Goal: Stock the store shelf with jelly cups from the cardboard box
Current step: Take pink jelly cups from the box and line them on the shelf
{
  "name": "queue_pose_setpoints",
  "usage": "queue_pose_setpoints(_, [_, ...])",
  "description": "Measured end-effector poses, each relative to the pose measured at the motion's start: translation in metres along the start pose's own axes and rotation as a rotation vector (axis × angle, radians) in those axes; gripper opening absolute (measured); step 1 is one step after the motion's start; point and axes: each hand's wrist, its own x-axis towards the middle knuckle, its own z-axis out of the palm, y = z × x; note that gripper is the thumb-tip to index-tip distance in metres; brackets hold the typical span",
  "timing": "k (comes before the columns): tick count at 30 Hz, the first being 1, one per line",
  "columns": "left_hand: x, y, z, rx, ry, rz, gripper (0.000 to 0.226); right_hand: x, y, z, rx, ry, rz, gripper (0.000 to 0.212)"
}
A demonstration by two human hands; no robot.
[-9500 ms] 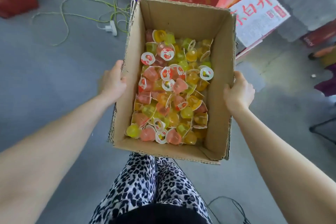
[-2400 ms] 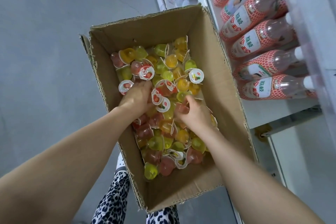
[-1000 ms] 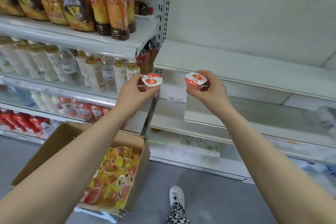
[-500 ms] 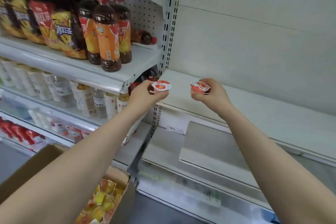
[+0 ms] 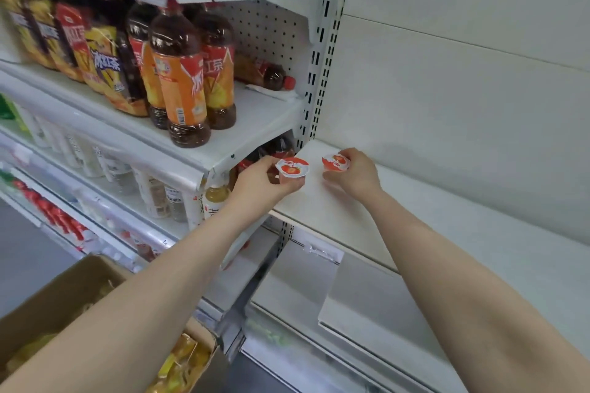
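While 0.5 s ago raised, both jelly cups (image 5: 292,168) now at white shelf (image 5: 415,201).

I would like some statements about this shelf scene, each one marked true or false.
1. Each hand holds one jelly cup. True: left hand holds the left jelly cup, right hand the right jelly cup.
2. The white shelf under the cups is full of bottles. False: it is bare.
3. The tea bottles stand left of the hands, higher up. True.
4. The cardboard box sits on the shelf. False: it is down at lower left.
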Motion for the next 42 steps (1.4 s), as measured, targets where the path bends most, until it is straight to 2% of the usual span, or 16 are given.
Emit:
queue_pose_setpoints(6, [0.016, -0.001, 0.008, 0.033, 0.055, -0.040, 0.043, 0.042, -0.004, 0.013, -0.011, -0.022, -0.057, 0.047])
queue_pose_setpoints(11, [0.024, -0.004, 0.008, 0.046, 0.102, -0.048, 0.038, 0.066, -0.009, 0.024, 0.016, -0.028, -0.059, 0.050])
queue_pose_setpoints(15, [0.028, -0.007, 0.010, 0.039, 0.123, -0.052, 0.037, 0.074, -0.010, 0.029, 0.020, -0.032, -0.054, 0.045])
queue_pose_setpoints(16, [0.029, -0.007, 0.010, 0.032, 0.118, -0.053, 0.037, 0.075, -0.010, 0.028, 0.016, -0.043, -0.054, 0.048])
queue_pose_setpoints(19, [0.031, -0.008, 0.013, 0.018, 0.087, -0.056, 0.040, 0.070, -0.008, 0.017, 0.004, -0.068, -0.097, 0.076])
queue_pose_setpoints(20, [0.032, -0.008, 0.014, 0.015, 0.078, -0.059, 0.040, 0.065, -0.009, 0.010, 0.019, -0.045, -0.132, 0.077])
queue_pose_setpoints(21, [0.032, -0.008, 0.017, 0.014, 0.072, -0.058, 0.040, 0.059, -0.009, 0.003, 0.041, -0.009, -0.177, 0.069])
queue_pose_setpoints(23, [0.034, -0.008, 0.023, 0.007, 0.064, -0.049, 0.038, 0.040, -0.016, -0.013, 0.109, 0.036, -0.260, 0.039])
queue_pose_setpoints(25, [0.037, -0.007, 0.030, -0.002, 0.063, -0.045, 0.036, 0.015, -0.027, -0.026, 0.169, -0.055, -0.289, 0.018])
queue_pose_setpoints(29, [0.042, -0.001, 0.047, 0.030, 0.066, -0.005, 0.035, -0.021, -0.040, -0.039, 0.134, -0.258, -0.263, 0.022])
queue_pose_setpoints(35, [0.046, 0.005, 0.068, 0.013, 0.018, 0.093, 0.039, -0.024, -0.027, -0.050, -0.017, -0.183, -0.143, 0.049])
queue_pose_setpoints(38, [0.049, 0.003, 0.075, 0.046, -0.034, 0.151, 0.039, -0.022, -0.022, -0.057, -0.063, -0.164, -0.129, 0.037])
queue_pose_setpoints(42, [0.055, 0.004, 0.081, 0.120, -0.093, 0.184, 0.041, -0.018, -0.014, -0.063, -0.093, -0.189, -0.094, 0.034])
